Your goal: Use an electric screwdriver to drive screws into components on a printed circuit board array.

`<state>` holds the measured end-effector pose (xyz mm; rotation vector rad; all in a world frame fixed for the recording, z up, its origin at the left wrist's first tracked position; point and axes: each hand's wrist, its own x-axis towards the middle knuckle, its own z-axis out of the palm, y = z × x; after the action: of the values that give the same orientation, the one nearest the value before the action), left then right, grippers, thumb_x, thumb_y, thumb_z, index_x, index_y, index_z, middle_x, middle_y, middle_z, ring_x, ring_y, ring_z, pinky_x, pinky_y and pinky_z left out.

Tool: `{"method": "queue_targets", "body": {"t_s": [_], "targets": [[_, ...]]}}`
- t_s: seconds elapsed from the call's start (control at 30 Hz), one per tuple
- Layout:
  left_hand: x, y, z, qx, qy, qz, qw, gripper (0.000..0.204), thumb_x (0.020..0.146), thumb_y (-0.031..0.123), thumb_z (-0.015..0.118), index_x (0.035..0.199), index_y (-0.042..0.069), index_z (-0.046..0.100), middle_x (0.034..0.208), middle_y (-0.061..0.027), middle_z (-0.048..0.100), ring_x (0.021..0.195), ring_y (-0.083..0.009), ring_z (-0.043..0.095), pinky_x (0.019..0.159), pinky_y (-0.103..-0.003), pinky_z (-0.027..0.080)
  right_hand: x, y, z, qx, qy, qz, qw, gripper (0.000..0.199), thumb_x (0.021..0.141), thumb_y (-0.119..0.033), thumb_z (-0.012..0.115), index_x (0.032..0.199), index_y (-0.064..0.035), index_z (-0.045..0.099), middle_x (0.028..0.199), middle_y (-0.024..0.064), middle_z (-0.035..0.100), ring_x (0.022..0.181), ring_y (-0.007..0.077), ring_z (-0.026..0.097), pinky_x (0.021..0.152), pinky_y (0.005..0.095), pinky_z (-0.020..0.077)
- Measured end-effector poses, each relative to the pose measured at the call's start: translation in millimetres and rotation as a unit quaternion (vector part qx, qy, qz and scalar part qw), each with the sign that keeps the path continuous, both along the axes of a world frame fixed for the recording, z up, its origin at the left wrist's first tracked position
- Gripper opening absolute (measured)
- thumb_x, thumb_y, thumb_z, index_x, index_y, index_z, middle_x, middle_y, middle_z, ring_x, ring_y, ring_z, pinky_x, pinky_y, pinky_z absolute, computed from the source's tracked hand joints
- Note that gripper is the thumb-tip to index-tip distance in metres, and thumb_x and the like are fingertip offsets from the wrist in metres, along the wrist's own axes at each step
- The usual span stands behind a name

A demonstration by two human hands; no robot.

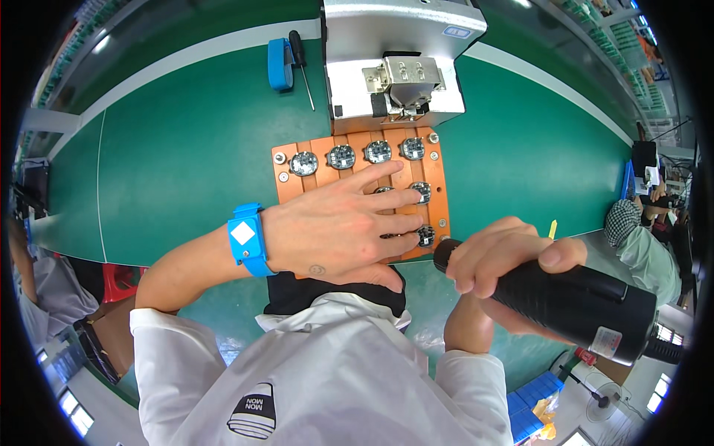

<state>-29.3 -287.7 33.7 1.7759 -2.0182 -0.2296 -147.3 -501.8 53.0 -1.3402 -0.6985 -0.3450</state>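
Pressing hand: the left hand lies flat and spread on the orange fixture plate, fingers splayed and grasping nothing; judged to pin the plate so it does not shift under the tool.
Driving hand: the right hand is clenched round the black electric screwdriver, thumb along its top, holding it slanted with its nose down at the plate's near right corner.
Tool nose: meets the plate just beside the nearest round circuit board; the bit itself is hidden by the fingers.
Fixture plate: rests on the green desk, butted against the grey machine behind it, which seems to serve as a backstop.
Circuit boards: a back row of four sits in pockets of the plate, and more run down its right side, some under the left fingers; the pockets keep each one seated and spaced.
Wrist strap: a blue band circles the left wrist, likely for static grounding near bare electronics.
Spare tools: a hand screwdriver and a blue holder lie at the desk's far side, well apart from both hands.
Clothing: white sleeves fill the lower view.
Bystander: another person sits to the right, well apart.
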Motion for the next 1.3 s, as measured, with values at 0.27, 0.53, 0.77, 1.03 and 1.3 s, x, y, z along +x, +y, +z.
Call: {"method": "queue_targets", "body": {"t_s": [0.27, 0.53, 0.77, 1.03, 1.3], "targets": [[0, 0, 0, 0.009, 0.0, -0.003, 1.0, 0.055, 0.09, 0.057, 0.063, 0.115, 0.009, 0.073, 0.13, -0.0071, 0.064, 0.134, -0.0286, 0.051, 0.122, -0.058, 0.026, -3, 7, 3, 0.001, 0.013, -0.025, 1.0, 0.06, 0.095, -0.048, 0.063, 0.134, -0.0093, 0.038, 0.073, 0.015, 0.062, 0.055, 0.0287, 0.064, 0.052, 0.043, 0.0555], [-1, 0, -1, 0.006, 0.003, -0.002, 1.0, 0.054, 0.089, 0.056, 0.064, 0.113, 0.009, 0.073, 0.129, -0.0064, 0.064, 0.134, -0.0281, 0.05, 0.122, -0.058, 0.025, -10, 24, -1, 0.046, 0.027, -0.082, 0.995, 0.067, 0.093, -0.061, 0.06, 0.13, -0.0079, 0.043, 0.07, 0.0154, 0.061, 0.053, 0.0296, 0.061, 0.052, 0.0451, 0.0545], [-3, 0, -2, 0.005, -0.002, 0.0, 1.0, 0.053, 0.089, 0.056, 0.064, 0.113, 0.009, 0.073, 0.127, -0.0067, 0.064, 0.133, -0.0282, 0.05, 0.121, -0.058, 0.025, 4, 12, -3, -0.036, -0.019, 0.024, 0.999, 0.04, 0.091, -0.033, 0.066, 0.113, -0.0068, 0.045, 0.076, 0.0198, 0.065, 0.054, 0.0313, 0.064, 0.049, 0.0428, 0.0555], [-1, 0, -1, 0.002, 0.005, -0.008, 1.0, 0.055, 0.091, 0.055, 0.063, 0.119, 0.009, 0.07, 0.126, -0.0073, 0.063, 0.132, -0.0282, 0.051, 0.121, -0.058, 0.025, 12, 10, 14, 0.089, 0.022, 0.044, 0.995, 0.052, 0.098, -0.03, 0.063, 0.14, -0.0051, 0.044, 0.076, 0.0188, 0.066, 0.059, 0.0314, 0.065, 0.056, 0.0458, 0.0559], [7, 15, 15, -0.037, 0.012, 0.053, 0.998, 0.052, 0.089, 0.046, 0.069, 0.121, 0.006, 0.065, 0.13, -0.0086, 0.064, 0.128, -0.0283, 0.056, 0.118, -0.055, 0.031, 96, -1, 63, 0.199, -0.049, -0.021, 0.979, 0.083, 0.098, -0.063, 0.044, 0.148, 0.0018, 0.035, 0.084, 0.0064, 0.05, 0.068, 0.0181, 0.051, 0.059, 0.0375, 0.0491]]}}
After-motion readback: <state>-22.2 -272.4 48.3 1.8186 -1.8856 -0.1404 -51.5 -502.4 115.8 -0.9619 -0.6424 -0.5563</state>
